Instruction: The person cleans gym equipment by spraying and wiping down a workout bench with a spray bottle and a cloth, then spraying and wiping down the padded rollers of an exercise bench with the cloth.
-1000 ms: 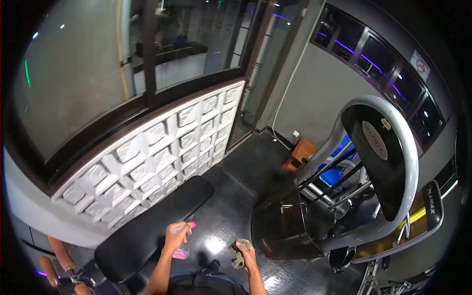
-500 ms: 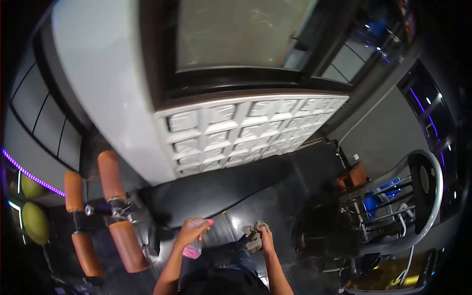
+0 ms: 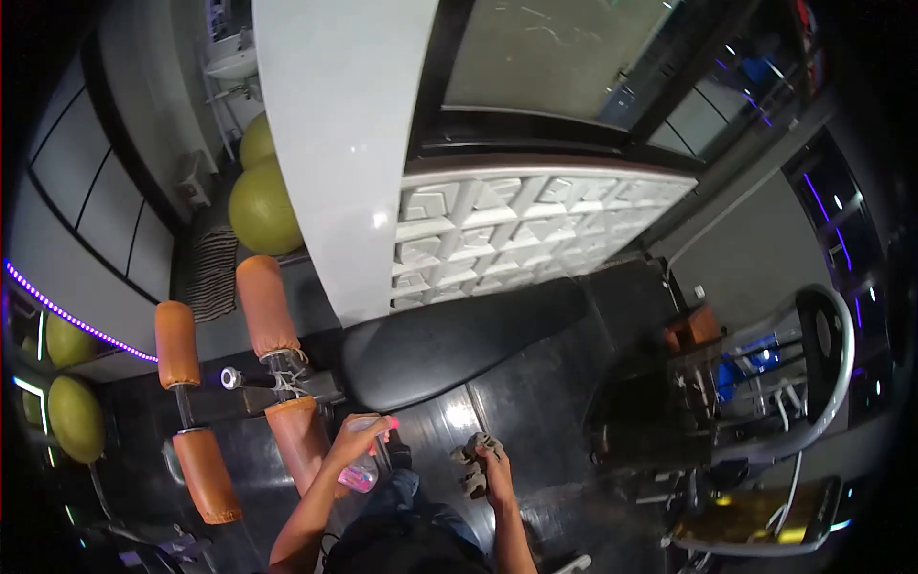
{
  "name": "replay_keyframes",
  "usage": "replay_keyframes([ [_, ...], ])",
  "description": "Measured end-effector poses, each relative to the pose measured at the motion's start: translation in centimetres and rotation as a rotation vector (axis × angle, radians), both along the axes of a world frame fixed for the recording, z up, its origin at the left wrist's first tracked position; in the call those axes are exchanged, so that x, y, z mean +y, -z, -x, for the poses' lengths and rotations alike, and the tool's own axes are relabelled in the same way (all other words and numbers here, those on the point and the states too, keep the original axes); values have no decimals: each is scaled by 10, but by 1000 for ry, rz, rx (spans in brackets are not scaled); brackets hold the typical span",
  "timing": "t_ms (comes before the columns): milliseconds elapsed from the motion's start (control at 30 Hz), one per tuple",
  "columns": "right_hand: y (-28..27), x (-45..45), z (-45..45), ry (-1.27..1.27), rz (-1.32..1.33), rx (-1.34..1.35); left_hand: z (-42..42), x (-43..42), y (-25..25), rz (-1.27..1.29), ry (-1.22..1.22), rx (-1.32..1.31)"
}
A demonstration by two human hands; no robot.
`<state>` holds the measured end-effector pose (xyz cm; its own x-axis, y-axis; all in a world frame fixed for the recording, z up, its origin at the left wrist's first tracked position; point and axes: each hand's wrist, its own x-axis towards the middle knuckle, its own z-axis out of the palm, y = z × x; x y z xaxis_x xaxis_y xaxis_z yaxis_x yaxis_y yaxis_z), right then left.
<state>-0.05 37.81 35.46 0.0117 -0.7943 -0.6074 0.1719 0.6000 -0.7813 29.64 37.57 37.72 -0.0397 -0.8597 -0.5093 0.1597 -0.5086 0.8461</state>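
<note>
My left hand (image 3: 354, 440) is closed around the neck of a clear spray bottle (image 3: 360, 475) with a pink nozzle and pink liquid at its bottom. The bottle hangs below my fingers, over the dark floor and near an orange padded roller (image 3: 295, 442). To the right, my right hand (image 3: 496, 471) grips a crumpled greyish cloth (image 3: 471, 467), which droops from the fingers. Ahead of both hands lies a long black padded bench (image 3: 459, 335); neither hand touches it.
Other orange rollers (image 3: 176, 344) stand at the left on a metal frame. Green exercise balls (image 3: 265, 206) sit behind a white pillar (image 3: 349, 124). A white patterned panel (image 3: 516, 230) runs behind the bench. Gym equipment with a curved grey frame (image 3: 841, 383) stands at the right.
The view has swung left, bringing the green balls and a sink into sight behind the pillar. I still hold the spray bottle and the cloth.
</note>
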Motion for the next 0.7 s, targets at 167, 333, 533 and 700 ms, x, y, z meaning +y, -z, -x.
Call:
replay_keyframes([
  [167,-4,68,4,281,15,45,-2,11,-1,65,196,-77],
  [333,-7,170,-18,624,-20,-70,4,40,-11,208,494,-71],
  [533,2,312,-74,865,63,-201,5,106,-34,366,745,-67],
  [700,-3,416,-130,1064,65,-231,-8,163,-31,361,967,-53],
])
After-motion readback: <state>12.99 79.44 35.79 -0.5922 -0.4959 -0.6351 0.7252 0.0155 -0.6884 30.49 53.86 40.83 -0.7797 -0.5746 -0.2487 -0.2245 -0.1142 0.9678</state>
